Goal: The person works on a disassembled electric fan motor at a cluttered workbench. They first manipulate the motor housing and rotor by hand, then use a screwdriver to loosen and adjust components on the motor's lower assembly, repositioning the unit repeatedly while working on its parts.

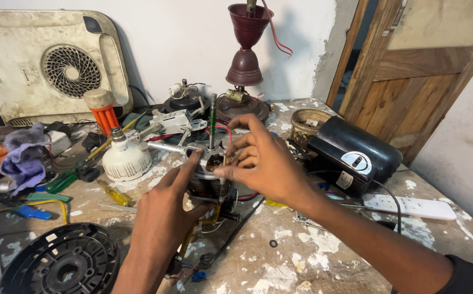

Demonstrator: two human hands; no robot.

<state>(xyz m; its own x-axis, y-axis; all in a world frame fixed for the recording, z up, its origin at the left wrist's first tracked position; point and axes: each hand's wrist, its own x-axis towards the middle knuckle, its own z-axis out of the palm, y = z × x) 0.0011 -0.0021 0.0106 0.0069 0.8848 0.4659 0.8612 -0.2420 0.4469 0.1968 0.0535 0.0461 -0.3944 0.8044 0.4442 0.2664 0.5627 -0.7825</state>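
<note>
Nearest, both forearms reach forward; left hand cups the small fan motor standing mid-tabletop, right hand pinching its top with curled fingers; paint-splattered surface, white wall behind.

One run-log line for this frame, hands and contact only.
left hand: steadying fan motor | right hand: fingertips pinching at motor top beside shaft | surface: paint-spattered bench

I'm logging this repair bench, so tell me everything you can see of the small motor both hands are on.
The motor stands upright near the middle of the paint-spattered bench. It has a silvery metal top plate, a dark body beneath, and a thin shaft pointing straight up. Red and yellow wires trail from it. The left hand steadies its near side, and the right hand pinches at the top plate.
</note>
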